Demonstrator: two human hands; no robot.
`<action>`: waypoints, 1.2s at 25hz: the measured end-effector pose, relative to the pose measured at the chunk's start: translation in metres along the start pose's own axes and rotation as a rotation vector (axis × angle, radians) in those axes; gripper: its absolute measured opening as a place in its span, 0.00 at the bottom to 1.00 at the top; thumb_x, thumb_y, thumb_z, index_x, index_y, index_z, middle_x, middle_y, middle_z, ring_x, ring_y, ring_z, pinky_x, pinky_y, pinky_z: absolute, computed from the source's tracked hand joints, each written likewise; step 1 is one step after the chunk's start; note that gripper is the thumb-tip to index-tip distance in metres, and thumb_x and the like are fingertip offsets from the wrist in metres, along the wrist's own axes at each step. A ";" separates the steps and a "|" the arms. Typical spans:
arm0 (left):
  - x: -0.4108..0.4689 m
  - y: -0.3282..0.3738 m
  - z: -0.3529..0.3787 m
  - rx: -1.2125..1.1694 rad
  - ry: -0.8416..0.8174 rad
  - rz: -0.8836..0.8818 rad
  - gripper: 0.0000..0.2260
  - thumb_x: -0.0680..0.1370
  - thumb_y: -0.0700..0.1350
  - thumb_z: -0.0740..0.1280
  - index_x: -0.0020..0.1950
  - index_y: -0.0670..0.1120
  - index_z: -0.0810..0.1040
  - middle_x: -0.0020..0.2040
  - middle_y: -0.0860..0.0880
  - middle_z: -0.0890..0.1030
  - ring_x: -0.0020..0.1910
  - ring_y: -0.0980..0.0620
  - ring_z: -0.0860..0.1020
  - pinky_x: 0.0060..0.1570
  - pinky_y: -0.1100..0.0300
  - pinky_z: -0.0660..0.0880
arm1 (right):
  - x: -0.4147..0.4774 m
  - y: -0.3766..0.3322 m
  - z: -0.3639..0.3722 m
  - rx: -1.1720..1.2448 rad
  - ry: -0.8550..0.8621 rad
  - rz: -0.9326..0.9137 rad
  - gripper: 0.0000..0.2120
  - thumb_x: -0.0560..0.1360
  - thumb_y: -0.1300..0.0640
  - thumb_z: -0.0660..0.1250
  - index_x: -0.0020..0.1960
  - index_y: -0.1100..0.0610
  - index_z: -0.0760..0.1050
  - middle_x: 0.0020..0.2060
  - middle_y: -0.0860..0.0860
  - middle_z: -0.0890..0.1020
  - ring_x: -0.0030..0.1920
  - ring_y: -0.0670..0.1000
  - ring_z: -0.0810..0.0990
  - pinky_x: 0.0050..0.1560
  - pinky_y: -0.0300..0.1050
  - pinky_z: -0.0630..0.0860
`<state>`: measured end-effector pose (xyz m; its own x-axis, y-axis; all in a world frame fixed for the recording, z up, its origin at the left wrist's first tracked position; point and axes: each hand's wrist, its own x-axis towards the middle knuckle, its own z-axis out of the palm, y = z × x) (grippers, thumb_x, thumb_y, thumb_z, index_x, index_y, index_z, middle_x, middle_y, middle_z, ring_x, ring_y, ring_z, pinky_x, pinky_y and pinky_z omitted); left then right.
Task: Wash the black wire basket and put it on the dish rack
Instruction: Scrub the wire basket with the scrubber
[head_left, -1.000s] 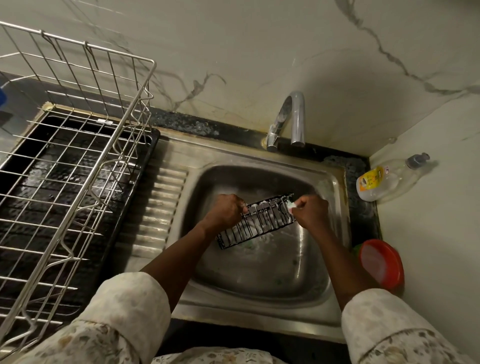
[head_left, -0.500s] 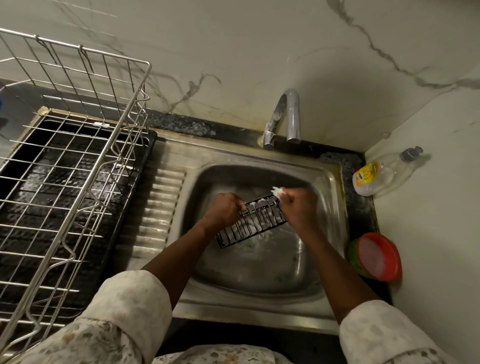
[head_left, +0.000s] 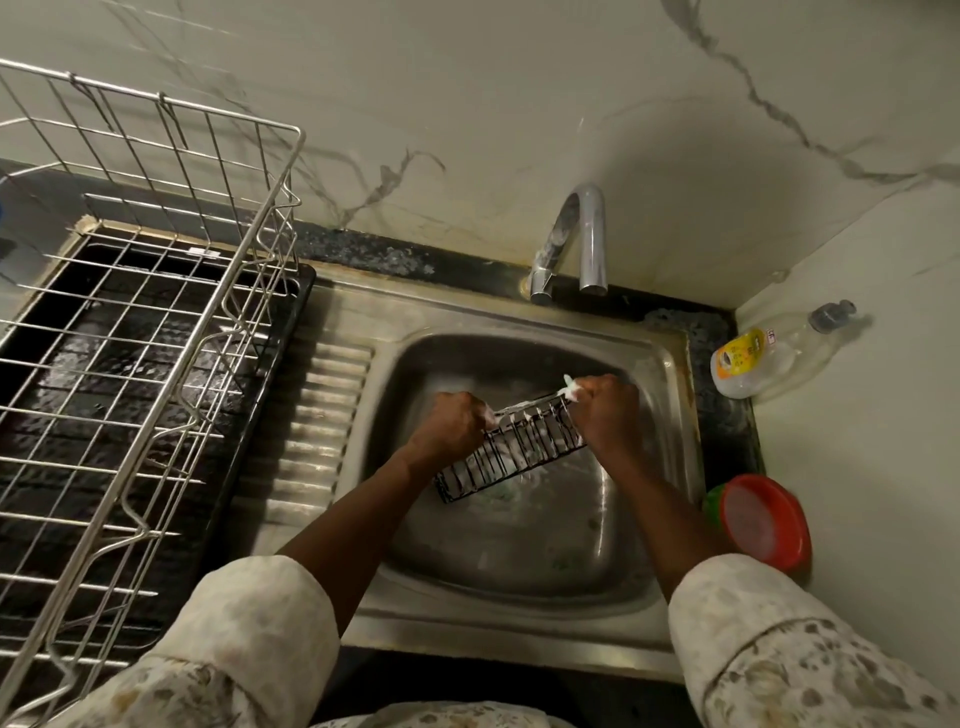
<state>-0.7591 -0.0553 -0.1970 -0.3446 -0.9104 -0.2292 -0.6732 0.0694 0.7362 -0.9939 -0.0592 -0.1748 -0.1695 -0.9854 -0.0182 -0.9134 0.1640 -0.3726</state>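
1. Scrubbing goes on in the middle of the frame: the right hand (head_left: 605, 413) has slid from the basket's near end up to its top far corner, fingers closed on a small soapy white scrubber (head_left: 570, 387).
2. The left hand (head_left: 454, 423) still grips the black wire basket (head_left: 511, 449) over the sink (head_left: 670, 364), fingers wrapped round its rim.
3. Foam covers the wires, so I think rinsing comes next.
4. The dish rack (head_left: 156, 338) waits at the left of the frame.

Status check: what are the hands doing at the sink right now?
Left hand holds soapy black basket over sink. Right hand scrubs its end. Dish rack waiting.
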 end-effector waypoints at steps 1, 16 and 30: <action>0.000 0.001 -0.001 0.007 -0.008 0.009 0.07 0.78 0.38 0.69 0.52 0.40 0.86 0.54 0.43 0.86 0.55 0.49 0.84 0.61 0.59 0.76 | 0.002 -0.004 -0.001 0.012 0.020 0.011 0.07 0.74 0.65 0.70 0.49 0.60 0.85 0.41 0.61 0.85 0.41 0.59 0.82 0.39 0.43 0.70; 0.005 0.000 0.009 0.116 -0.045 -0.076 0.07 0.80 0.40 0.65 0.50 0.44 0.84 0.48 0.45 0.85 0.46 0.50 0.82 0.45 0.60 0.74 | 0.015 0.001 -0.017 -0.080 -0.010 0.271 0.11 0.75 0.60 0.71 0.57 0.57 0.83 0.54 0.60 0.84 0.55 0.62 0.82 0.53 0.49 0.78; -0.003 0.019 -0.002 -0.337 0.150 -0.147 0.21 0.82 0.58 0.63 0.36 0.48 0.81 0.32 0.49 0.81 0.32 0.55 0.78 0.36 0.59 0.73 | 0.003 -0.040 -0.078 0.567 0.068 0.388 0.08 0.79 0.61 0.66 0.48 0.54 0.83 0.39 0.52 0.86 0.32 0.47 0.86 0.33 0.40 0.81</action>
<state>-0.7696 -0.0523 -0.1805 -0.1441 -0.9519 -0.2704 -0.4476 -0.1810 0.8758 -0.9864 -0.0649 -0.0871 -0.4852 -0.8519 -0.1970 -0.4501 0.4365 -0.7790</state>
